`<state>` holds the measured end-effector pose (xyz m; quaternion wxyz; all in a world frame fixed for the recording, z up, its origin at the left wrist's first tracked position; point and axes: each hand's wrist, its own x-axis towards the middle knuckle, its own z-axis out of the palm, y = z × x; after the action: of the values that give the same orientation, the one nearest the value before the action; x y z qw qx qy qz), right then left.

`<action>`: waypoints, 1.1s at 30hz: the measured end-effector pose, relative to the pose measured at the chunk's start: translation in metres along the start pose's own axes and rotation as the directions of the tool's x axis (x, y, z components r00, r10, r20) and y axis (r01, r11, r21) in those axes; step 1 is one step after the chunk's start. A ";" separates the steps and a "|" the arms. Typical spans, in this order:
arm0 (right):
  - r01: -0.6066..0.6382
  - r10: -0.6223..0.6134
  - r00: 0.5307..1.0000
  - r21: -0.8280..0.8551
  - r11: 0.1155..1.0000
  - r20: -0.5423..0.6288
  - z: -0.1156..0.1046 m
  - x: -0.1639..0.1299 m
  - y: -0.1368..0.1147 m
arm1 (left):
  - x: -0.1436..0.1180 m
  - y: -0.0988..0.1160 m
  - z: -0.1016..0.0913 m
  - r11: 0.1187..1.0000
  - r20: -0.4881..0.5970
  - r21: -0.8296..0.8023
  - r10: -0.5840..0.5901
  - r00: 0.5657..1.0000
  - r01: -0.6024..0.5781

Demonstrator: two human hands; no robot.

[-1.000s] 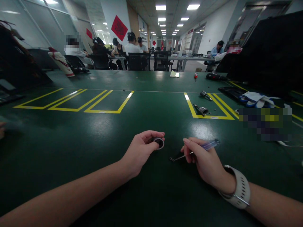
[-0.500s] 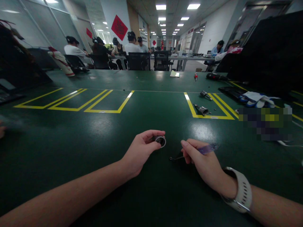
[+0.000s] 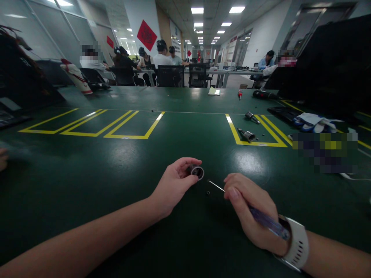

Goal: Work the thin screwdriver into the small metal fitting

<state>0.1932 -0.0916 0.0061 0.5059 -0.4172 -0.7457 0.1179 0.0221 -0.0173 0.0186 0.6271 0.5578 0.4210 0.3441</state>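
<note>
My left hand (image 3: 169, 187) is closed around a short round metal part (image 3: 197, 172), its hollow end facing right with something dark inside. In my right hand (image 3: 249, 208) is a screwdriver (image 3: 268, 223) with a translucent purple handle and a thin steel shaft. Its tip points left and sits a little to the right of the metal part, apart from it. A small dark ring (image 3: 208, 192) lies on the green table just below the tip, with neither hand touching it.
Two metal fittings (image 3: 248, 134) and tiny pieces lie in a yellow-taped frame at the right. Beyond are gloves (image 3: 314, 122), a dark power tool (image 3: 264, 94), a red-handled tool (image 3: 240, 94) and a notepad (image 3: 213, 91). Another person's hand (image 3: 2, 159) shows at the left edge.
My right hand has turned the screwdriver, lifting its tip off the small ring toward the metal part; the handle now points down and right. My left hand has barely moved.
</note>
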 end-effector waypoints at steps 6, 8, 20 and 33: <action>0.081 -0.081 0.990 0.003 0.997 0.114 0.003 0.003 -0.002 | -0.004 0.000 0.002 0.999 0.024 0.041 0.015 1.000 -0.016; 0.074 -0.073 0.989 -0.002 0.997 0.132 0.004 0.004 -0.002 | -0.005 0.000 0.003 0.998 0.037 0.047 0.028 0.999 -0.030; 0.111 -0.091 0.979 -0.100 0.989 0.180 0.005 0.003 -0.005 | -0.005 -0.003 0.004 0.973 0.066 0.181 0.134 0.989 -0.144; 0.177 -0.125 0.967 -0.235 0.956 0.222 0.008 0.000 -0.005 | -0.005 -0.003 0.005 0.971 0.045 0.194 0.133 0.990 -0.139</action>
<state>0.1840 -0.0927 0.0058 0.3768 -0.4056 -0.8324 0.0248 0.0250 -0.0242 0.0165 0.5503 0.6500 0.4038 0.3341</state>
